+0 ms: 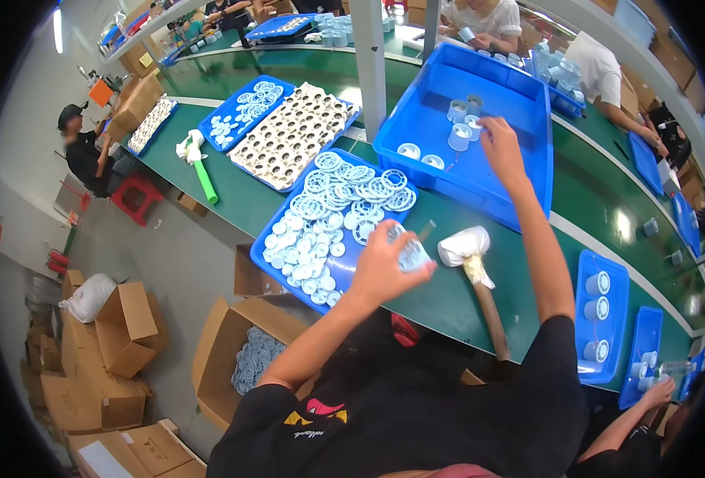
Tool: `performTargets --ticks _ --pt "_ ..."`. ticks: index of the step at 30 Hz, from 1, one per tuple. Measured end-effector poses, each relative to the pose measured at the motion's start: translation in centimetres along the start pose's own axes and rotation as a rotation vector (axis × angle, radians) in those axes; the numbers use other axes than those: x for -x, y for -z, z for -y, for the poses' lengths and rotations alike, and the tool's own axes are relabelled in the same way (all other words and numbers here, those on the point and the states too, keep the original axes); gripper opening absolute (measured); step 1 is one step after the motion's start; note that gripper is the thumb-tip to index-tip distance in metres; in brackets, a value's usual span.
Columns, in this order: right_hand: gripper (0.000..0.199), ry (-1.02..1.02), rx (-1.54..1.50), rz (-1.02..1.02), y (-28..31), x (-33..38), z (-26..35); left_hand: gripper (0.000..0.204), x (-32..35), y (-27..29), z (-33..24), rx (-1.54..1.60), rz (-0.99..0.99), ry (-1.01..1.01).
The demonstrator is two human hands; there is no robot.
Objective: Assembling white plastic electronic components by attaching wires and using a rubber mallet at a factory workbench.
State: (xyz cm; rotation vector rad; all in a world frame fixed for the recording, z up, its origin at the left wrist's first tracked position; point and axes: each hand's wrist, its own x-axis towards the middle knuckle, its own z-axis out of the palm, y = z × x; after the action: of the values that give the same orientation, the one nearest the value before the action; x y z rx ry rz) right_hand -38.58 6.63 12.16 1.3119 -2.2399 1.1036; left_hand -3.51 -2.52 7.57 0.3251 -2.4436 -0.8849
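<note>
The left hand [384, 269] grips a pale cup [413, 255]; the right hand [501, 147], ahead of it, is poised beside cups [458, 139] in the bin [520, 89] (holding one or not, I cannot tell). Seemingly much is left: loose discs [309, 245] crowd the tray [352, 264] left of the left hand.

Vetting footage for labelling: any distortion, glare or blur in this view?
Head view: fisheye bends straight edges toward the rim, corners black; head view: bright glare spots on the green belt at right, and the ceiling light at upper left looks blown out; head view: fine detail on the pale blue part in the left hand is hard to read, cause unclear.
</note>
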Motion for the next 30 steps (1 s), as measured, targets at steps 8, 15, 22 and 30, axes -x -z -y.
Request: performTargets --ticks 8,15,22,30 --pt "0.072 -0.237 0.55 0.508 -10.8 -11.2 -8.8 0.061 -0.3 -4.1 -0.1 -0.295 0.075 -0.06" --pt "0.035 -0.071 0.541 0.602 -12.7 -12.9 -12.9 0.092 -0.6 -4.5 -0.6 -0.409 0.192 -0.101" --pt "0.031 -0.12 0.111 0.289 -4.7 -6.6 -6.6 0.104 -2.3 1.6 -2.4 0.166 -0.07 -0.064" --pt "0.017 -0.027 -0.146 -0.177 6.0 13.1 11.5 0.087 -13.8 -3.2 -6.1 1.403 0.453 0.362"
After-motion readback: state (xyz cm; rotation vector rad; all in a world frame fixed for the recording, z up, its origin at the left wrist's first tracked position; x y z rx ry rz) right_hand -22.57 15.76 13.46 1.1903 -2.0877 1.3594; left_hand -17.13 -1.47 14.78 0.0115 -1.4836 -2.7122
